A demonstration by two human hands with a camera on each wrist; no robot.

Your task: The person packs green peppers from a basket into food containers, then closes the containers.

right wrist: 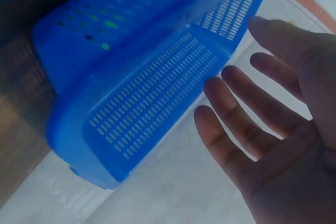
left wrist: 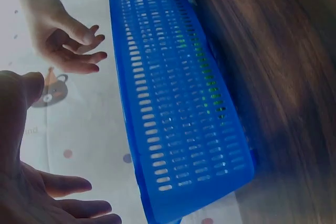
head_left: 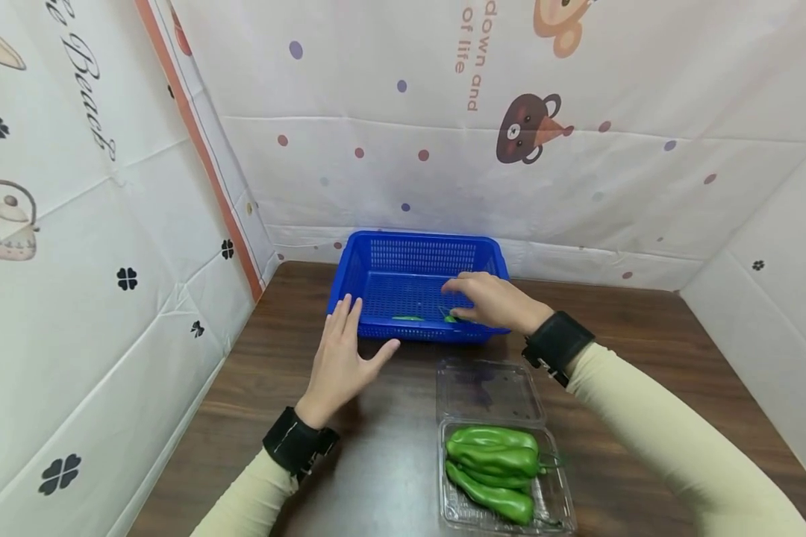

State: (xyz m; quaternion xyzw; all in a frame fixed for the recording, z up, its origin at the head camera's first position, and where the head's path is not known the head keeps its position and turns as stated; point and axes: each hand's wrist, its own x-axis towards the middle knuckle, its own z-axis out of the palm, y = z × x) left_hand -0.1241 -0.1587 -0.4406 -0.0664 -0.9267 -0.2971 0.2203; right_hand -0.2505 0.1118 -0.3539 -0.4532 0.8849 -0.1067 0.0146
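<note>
Right hand over the blue basket, directly above a green pepper.
Its fingers are relaxed and hold nothing; the spread left hand hovers at the near rim.

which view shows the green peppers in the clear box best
The head view: the green peppers lie in plain sight in the clear box. The left wrist view shows only green glints through the blue basket; the right wrist view shows no peppers.
</note>
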